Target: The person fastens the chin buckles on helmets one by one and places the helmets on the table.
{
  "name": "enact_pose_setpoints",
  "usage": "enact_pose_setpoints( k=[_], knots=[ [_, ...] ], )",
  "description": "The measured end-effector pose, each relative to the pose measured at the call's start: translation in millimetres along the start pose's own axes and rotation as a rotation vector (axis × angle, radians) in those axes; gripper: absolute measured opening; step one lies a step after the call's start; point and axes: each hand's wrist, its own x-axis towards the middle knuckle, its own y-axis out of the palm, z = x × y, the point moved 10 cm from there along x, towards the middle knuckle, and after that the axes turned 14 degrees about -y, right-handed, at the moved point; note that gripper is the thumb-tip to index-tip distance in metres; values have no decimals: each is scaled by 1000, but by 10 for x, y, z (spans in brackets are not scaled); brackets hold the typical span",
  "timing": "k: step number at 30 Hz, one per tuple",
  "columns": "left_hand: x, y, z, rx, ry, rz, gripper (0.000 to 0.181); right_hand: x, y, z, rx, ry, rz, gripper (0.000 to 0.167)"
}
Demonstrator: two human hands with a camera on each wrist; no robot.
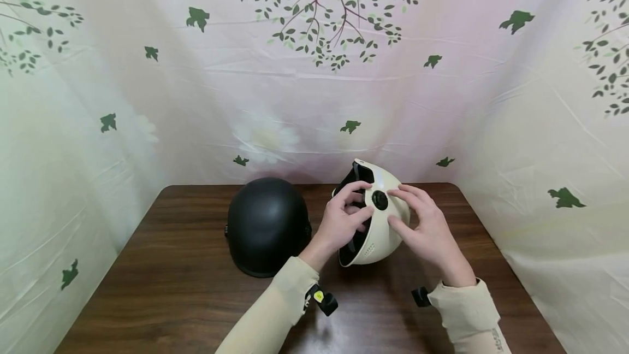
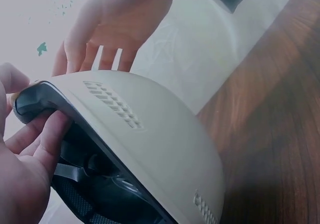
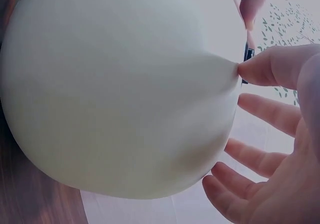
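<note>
A cream helmet (image 1: 385, 242) lies on its side, its dark padded opening facing left and a round black knob (image 1: 380, 200) uppermost. My left hand (image 1: 339, 222) grips the helmet's rim near the knob; in the left wrist view its fingers (image 2: 52, 139) reach inside the edge and pinch it. On the other side of the knob, my right hand (image 1: 425, 225) touches the shell with its fingertips. The right wrist view shows that hand's fingers (image 3: 270, 112) spread along the smooth shell (image 3: 120, 99). A strap (image 2: 67, 171) and mesh padding show inside the helmet.
A matte black helmet (image 1: 267, 223) stands dome up to the left, close to my left forearm. Both rest on a dark wooden table (image 1: 162, 266). Patterned cloth (image 1: 295, 97) hangs behind the table and along both sides.
</note>
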Motion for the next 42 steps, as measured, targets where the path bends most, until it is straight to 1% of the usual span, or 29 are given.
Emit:
enact_pose_setpoints(
  k=[11,15,20,24,30,34,38,42],
  knots=[
    [-55,-41,-11,-47,38,-10,49,-11,18,-13,12,11,7,47],
    [-76,-75,-3,-64,40,-12,49,-19,24,-17,10,13,8,48],
    [-86,-117,8,-99,38,-16,49,-16,-6,-6,5,-9,-27,48],
    [-94,-154,17,-140,42,-26,48,-10,-33,1,9,-28,-58,48],
    [-102,-227,79,-251,43,-27,49,-3,-44,1,18,-32,-75,49],
    [-108,-274,100,-303,61,-39,49,8,-51,-10,24,-30,-85,49],
    [-111,-308,126,-327,65,-52,50,21,-51,-6,29,-25,-80,49],
    [-123,-323,131,-336,69,-51,51,18,-38,-11,36,-13,-72,49]
  ],
)
